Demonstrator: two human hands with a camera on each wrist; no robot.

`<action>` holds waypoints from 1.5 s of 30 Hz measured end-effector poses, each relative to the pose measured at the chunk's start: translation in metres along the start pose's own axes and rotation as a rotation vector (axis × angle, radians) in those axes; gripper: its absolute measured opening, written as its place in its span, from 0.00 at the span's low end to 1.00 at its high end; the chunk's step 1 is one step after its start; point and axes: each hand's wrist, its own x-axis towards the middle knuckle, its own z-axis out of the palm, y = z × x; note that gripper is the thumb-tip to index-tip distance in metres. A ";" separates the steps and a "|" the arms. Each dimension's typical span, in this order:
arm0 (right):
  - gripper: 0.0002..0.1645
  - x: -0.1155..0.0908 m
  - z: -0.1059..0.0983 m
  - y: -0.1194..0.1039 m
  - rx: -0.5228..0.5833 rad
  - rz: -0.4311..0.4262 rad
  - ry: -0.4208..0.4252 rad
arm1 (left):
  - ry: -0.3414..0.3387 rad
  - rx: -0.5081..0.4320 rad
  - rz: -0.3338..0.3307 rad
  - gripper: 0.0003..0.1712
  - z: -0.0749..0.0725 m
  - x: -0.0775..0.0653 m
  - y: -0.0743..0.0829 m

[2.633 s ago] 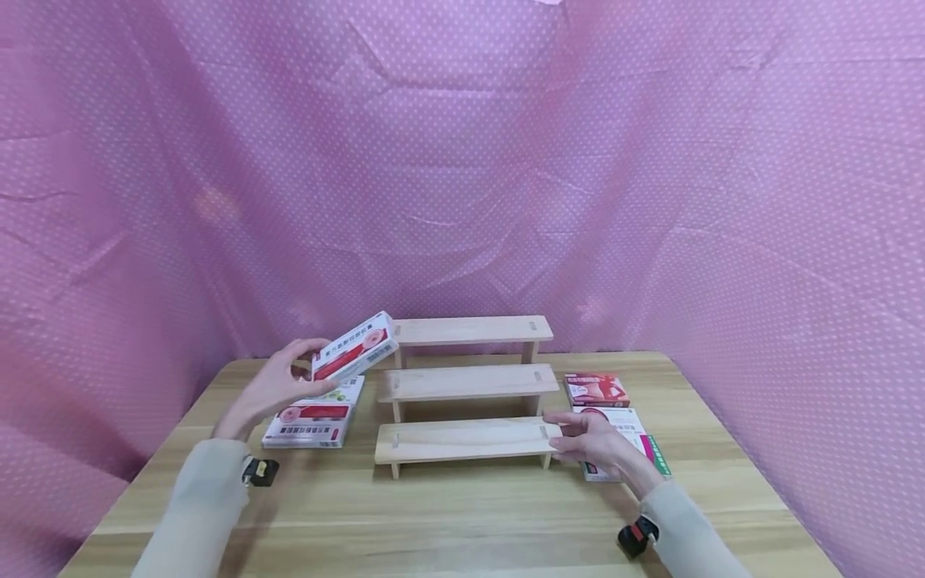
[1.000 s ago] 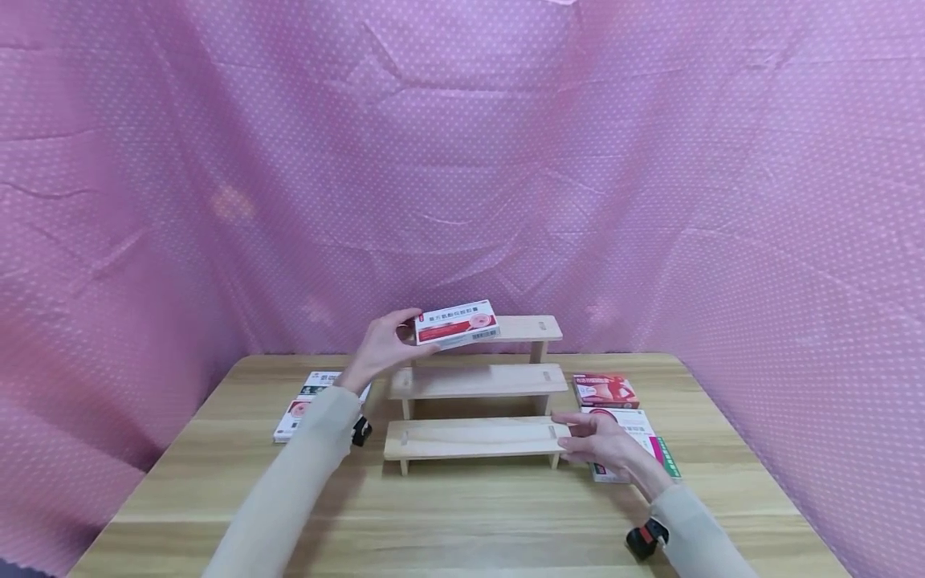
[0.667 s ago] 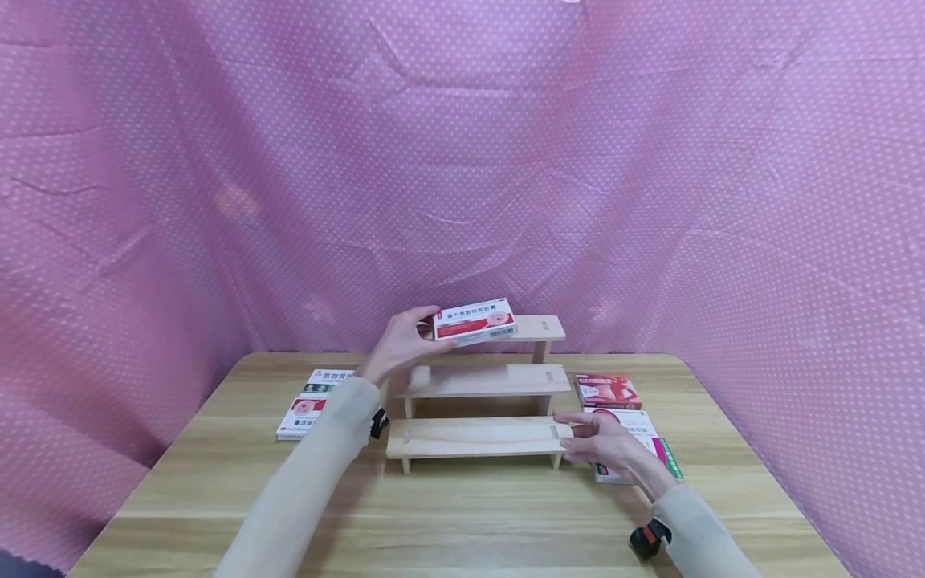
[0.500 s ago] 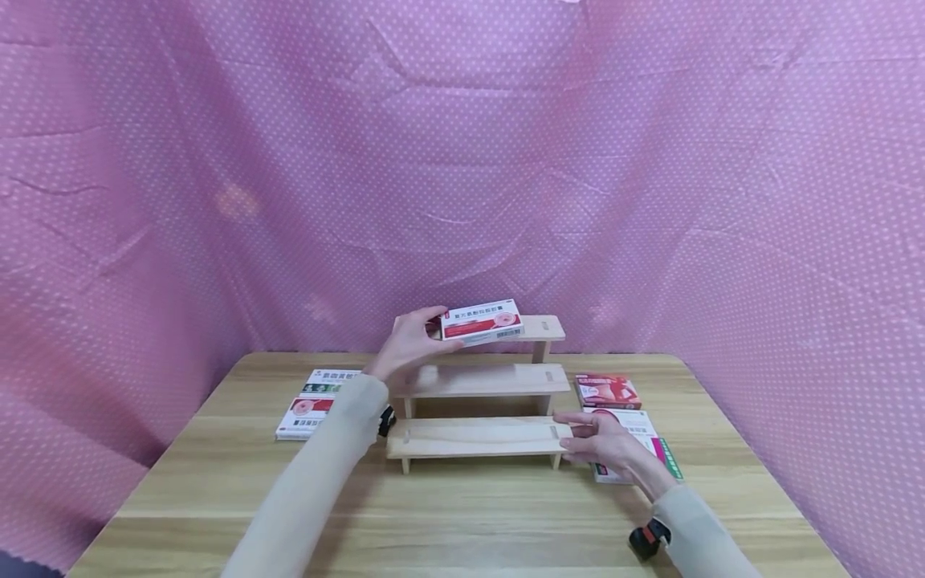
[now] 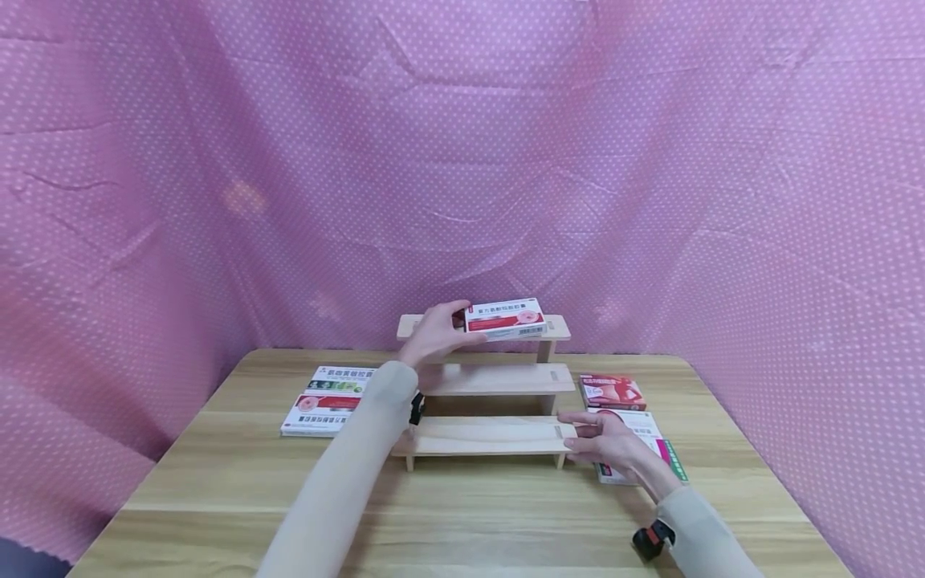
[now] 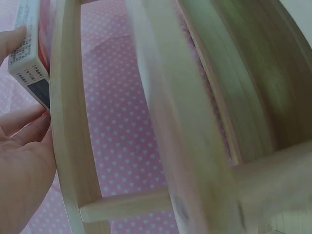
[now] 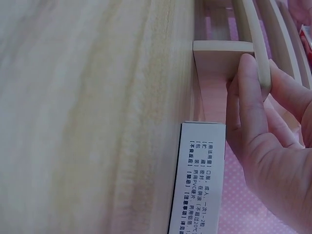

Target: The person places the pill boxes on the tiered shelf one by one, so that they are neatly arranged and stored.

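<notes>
With my left hand [image 5: 437, 331] I grip one end of a white and red medicine box [image 5: 504, 319] from the left side. The box is tilted over the top tier of a three-step wooden display stand [image 5: 491, 435]. In the left wrist view, the box [image 6: 30, 53] lies right along the tier's edge, thumb on its printed face. My right hand [image 5: 614, 449] pinches the right end of the stand's lowest tier. Seen from the right wrist, fingers and thumb of the right hand [image 7: 273, 131] clasp the end of the board from both sides.
Left of the stand lie a white and green medicine box [image 5: 343, 379] and another white and red box [image 5: 318, 413], partly behind the left sleeve. To the right are a red box [image 5: 613, 392] and white boxes [image 5: 639, 424], partly behind my right hand. A pink dotted cloth [image 5: 462, 160] hangs behind.
My left hand has carried the medicine box from above the left-hand boxes, rightward to the top tier, still sliding right lately. My right hand keeps its hold on the lowest tier.
</notes>
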 end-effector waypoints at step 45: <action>0.37 -0.006 -0.003 0.000 -0.012 0.020 0.011 | -0.046 0.012 -0.024 0.50 0.025 0.015 0.021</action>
